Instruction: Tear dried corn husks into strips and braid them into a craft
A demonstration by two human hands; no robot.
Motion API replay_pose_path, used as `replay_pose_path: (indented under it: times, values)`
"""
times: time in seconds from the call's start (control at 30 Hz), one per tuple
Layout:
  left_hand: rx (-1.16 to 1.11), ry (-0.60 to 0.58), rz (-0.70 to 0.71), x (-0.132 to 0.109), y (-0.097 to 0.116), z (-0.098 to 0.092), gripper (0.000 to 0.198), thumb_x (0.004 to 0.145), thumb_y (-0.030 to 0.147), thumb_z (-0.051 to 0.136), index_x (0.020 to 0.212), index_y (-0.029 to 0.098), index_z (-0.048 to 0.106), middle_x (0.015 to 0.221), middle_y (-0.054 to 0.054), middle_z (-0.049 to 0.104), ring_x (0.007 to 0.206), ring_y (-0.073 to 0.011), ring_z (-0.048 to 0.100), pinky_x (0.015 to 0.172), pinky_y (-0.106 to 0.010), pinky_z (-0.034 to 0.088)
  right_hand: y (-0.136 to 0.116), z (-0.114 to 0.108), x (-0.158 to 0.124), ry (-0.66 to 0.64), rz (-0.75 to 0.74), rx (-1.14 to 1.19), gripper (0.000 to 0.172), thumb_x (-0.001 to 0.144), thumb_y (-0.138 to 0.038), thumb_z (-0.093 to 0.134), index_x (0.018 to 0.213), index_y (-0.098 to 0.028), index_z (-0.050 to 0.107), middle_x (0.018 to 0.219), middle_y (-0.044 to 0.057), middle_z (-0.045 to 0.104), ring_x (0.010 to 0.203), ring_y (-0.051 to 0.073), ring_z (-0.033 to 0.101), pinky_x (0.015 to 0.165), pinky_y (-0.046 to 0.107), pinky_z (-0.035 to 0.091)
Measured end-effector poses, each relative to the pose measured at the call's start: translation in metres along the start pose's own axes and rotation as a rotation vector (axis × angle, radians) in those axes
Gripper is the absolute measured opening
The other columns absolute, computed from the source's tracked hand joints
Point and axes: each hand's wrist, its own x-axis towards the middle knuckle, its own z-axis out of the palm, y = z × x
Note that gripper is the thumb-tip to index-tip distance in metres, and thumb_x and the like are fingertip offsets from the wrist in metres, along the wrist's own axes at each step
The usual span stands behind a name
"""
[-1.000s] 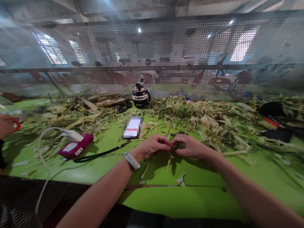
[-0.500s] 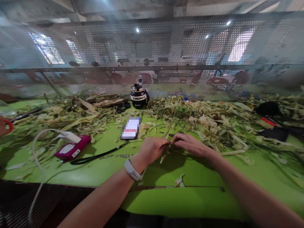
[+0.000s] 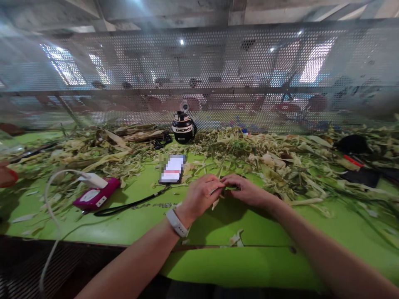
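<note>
Over the green table [image 3: 249, 232], my left hand [image 3: 202, 194], with a white band on its wrist, meets my right hand [image 3: 246, 189] at the fingertips. Both are closed in a pinch on a thin pale corn husk strip [image 3: 215, 203]. One end of the strip pokes up behind the fingers and another hangs below my left hand; the middle is hidden by the fingers. A loose husk scrap [image 3: 237, 238] lies nearer to me. Beyond my left hand rests a phone [image 3: 173, 168] with a black strap.
Husk heaps [image 3: 280, 155] spread across the back. A black bottle [image 3: 183, 128] stands before a perforated metal screen [image 3: 202, 62]. At left are a magenta power box [image 3: 97, 194] with a white charger [image 3: 95, 180] and cable, and another person's hand [image 3: 5, 175]. A black cap-like thing [image 3: 353, 143] lies at right.
My fingertips have come closer and now overlap, with the left fingers stretched further across the strip. The other person's hand at the left edge has shifted slightly downward.
</note>
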Motion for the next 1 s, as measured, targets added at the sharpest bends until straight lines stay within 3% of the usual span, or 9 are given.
replay_pose_path:
  times: [0.27, 0.4, 0.5, 0.6, 0.67, 0.8, 0.9, 1.0]
  values:
    - [-0.087, 0.023, -0.04, 0.0, -0.002, 0.001, 0.023, 0.085, 0.028, 0.054, 0.097, 0.02, 0.072, 0.095, -0.009, 0.069, 0.087, -0.0183, 0.062, 0.082, -0.03, 0.048, 0.001, -0.013, -0.002, 0.068, 0.035, -0.037, 0.018, 0.083, -0.027, 0.055, 0.086, -0.015, 0.068, 0.098, 0.008, 0.068, 0.093, 0.019, 0.06, 0.088, 0.033, 0.044]
    - [-0.208, 0.087, -0.11, 0.002, -0.002, 0.002, 0.019, 0.079, 0.025, 0.06, 0.091, 0.018, 0.074, 0.095, -0.01, 0.069, 0.086, -0.0181, 0.063, 0.08, -0.03, 0.05, -0.003, -0.023, -0.007, 0.056, 0.059, -0.244, 0.022, 0.087, -0.032, 0.051, 0.086, -0.016, 0.067, 0.095, 0.008, 0.066, 0.091, 0.02, 0.058, 0.085, 0.035, 0.043]
    - [-0.31, 0.138, -0.154, 0.004, -0.001, 0.0, 0.015, 0.075, 0.022, 0.064, 0.084, 0.017, 0.075, 0.089, -0.009, 0.069, 0.082, -0.0176, 0.063, 0.071, -0.028, 0.05, 0.0, -0.031, -0.01, 0.14, 0.086, -0.467, 0.021, 0.086, -0.029, 0.052, 0.078, -0.016, 0.066, 0.089, 0.01, 0.064, 0.092, 0.023, 0.055, 0.083, 0.036, 0.04]
    - [-0.416, 0.085, -0.187, 0.006, 0.0, -0.003, 0.012, 0.072, 0.023, 0.067, 0.079, 0.017, 0.074, 0.088, -0.009, 0.068, 0.076, -0.0157, 0.061, 0.062, -0.025, 0.048, 0.003, -0.039, -0.012, 0.21, 0.139, -0.527, 0.018, 0.083, -0.027, 0.054, 0.073, -0.016, 0.064, 0.082, 0.008, 0.062, 0.084, 0.021, 0.054, 0.076, 0.033, 0.04]
    - [-0.544, 0.015, -0.211, 0.005, 0.003, -0.006, 0.012, 0.072, 0.025, 0.068, 0.077, 0.016, 0.074, 0.093, -0.009, 0.068, 0.077, -0.0148, 0.061, 0.062, -0.024, 0.047, 0.004, -0.043, -0.012, 0.163, 0.19, -0.418, 0.017, 0.081, -0.028, 0.054, 0.072, -0.016, 0.062, 0.078, 0.006, 0.061, 0.076, 0.019, 0.054, 0.071, 0.031, 0.039]
    - [-0.949, -0.093, -0.294, 0.003, 0.008, -0.006, 0.016, 0.074, 0.031, 0.069, 0.081, 0.016, 0.07, 0.102, -0.009, 0.067, 0.088, -0.0151, 0.061, 0.076, -0.027, 0.047, 0.002, -0.046, -0.012, 0.024, 0.273, 0.013, 0.022, 0.077, -0.036, 0.058, 0.073, -0.015, 0.062, 0.069, 0.001, 0.058, 0.064, 0.013, 0.05, 0.063, 0.027, 0.038]
    - [-1.142, -0.21, -0.41, 0.002, 0.01, 0.0, 0.023, 0.073, 0.036, 0.071, 0.083, 0.015, 0.065, 0.086, -0.005, 0.068, 0.073, -0.0107, 0.059, 0.069, -0.024, 0.045, -0.002, -0.046, -0.013, 0.025, 0.303, 0.293, 0.023, 0.07, -0.037, 0.067, 0.071, -0.015, 0.062, 0.069, 0.0, 0.057, 0.064, 0.011, 0.049, 0.065, 0.026, 0.038]
    - [-1.191, -0.222, -0.515, 0.002, 0.009, 0.007, 0.029, 0.069, 0.038, 0.075, 0.077, 0.014, 0.06, 0.069, 0.0, 0.062, 0.058, -0.0062, 0.052, 0.059, -0.02, 0.04, -0.008, -0.045, -0.015, 0.037, 0.284, 0.534, 0.023, 0.065, -0.033, 0.073, 0.067, -0.014, 0.06, 0.073, 0.0, 0.059, 0.064, 0.009, 0.049, 0.062, 0.023, 0.039]
